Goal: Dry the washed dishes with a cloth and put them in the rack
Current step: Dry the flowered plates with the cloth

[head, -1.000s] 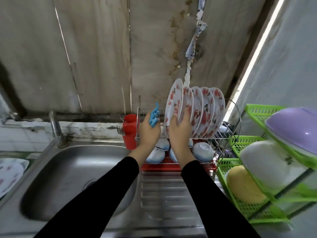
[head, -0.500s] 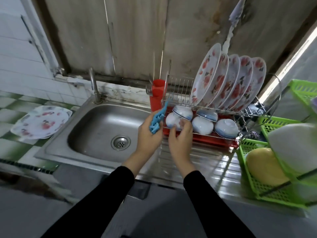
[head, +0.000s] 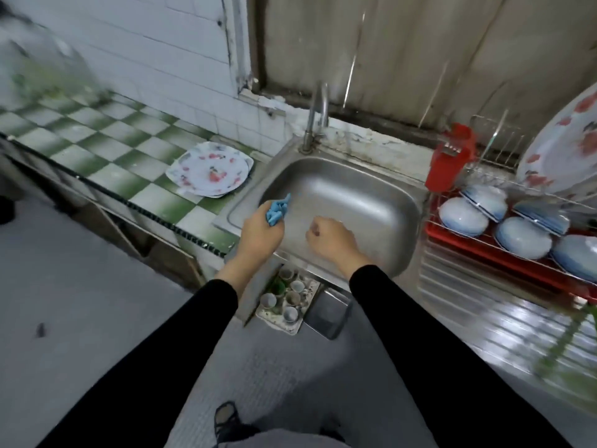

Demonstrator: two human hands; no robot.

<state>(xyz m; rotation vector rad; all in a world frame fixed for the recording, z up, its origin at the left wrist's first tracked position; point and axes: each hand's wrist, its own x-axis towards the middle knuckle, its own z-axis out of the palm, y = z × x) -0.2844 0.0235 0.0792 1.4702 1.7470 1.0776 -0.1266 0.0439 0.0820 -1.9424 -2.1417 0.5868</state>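
Sink basin (head: 355, 195) open, faucet (head: 318, 118) behind, rack (head: 452, 239) right

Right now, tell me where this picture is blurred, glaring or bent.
Head view: motion blur smears the top-left corner and a green shape at the right edge. Head view: light glares off the ribbed drainboard. Head view: wide-angle distortion curves the counter edge. Head view: the sink, left hand and blue cloth are fairly sharp.
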